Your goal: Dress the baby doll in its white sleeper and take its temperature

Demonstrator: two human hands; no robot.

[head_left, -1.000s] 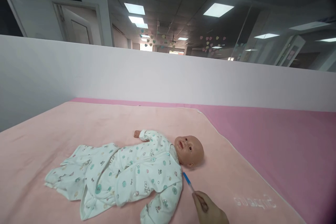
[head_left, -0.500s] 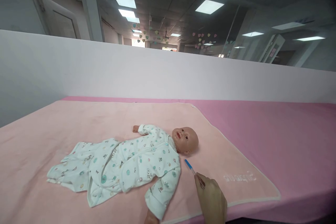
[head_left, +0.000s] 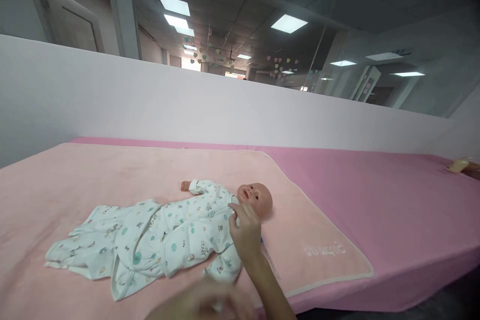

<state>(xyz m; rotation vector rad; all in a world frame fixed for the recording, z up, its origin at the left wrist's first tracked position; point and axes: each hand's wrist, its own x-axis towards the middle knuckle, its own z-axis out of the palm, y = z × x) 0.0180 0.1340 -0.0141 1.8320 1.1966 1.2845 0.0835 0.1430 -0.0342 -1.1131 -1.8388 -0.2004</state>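
Observation:
A baby doll lies on its back, head toward the right, in a white printed baby outfit. My right hand is over the doll's neck, its thumb and forefinger curled together at the outfit's collar beside the chin. A thin clear stick with a blue end, looking like a thermometer, lies on the blanket partly behind my right wrist. Low at the bottom edge, my left hand is smeared by motion in front of the doll's near sleeve, so its fingers cannot be made out.
A peach blanket with a pale edge is spread under the doll, on a pink-covered table. A white partition with glass above runs behind it. A small yellowish object sits at the far right edge.
My right hand has let go of the blue-ended stick, leaving it on the blanket, and has moved up-left to the collar. My left hand has come into view. The view has turned slightly right.

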